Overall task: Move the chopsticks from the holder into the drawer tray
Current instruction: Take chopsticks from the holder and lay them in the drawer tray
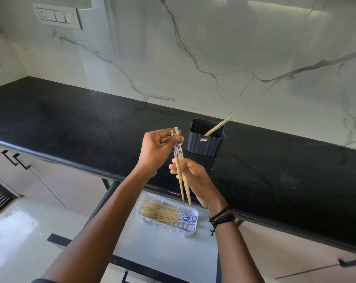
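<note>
Your left hand [156, 149] pinches the patterned tops of two chopsticks [181, 170], held nearly upright, while your right hand [193, 178] grips them lower down. Their tips hang just above the white tray [190, 231] in the open drawer [165, 248], where more chopsticks lie flat. On the black surface [71, 127] the dark holder [205, 141] keeps two leaning sticks

We see pale bamboo-looking chopsticks with blue-and-white printed tops [180, 160], a dark ribbed matt plastic holder [205, 144], a translucent white plastic tray [190, 229], polished black speckled stone countertop [81, 123], glossy white veined marble-look wall [214, 48].
</note>
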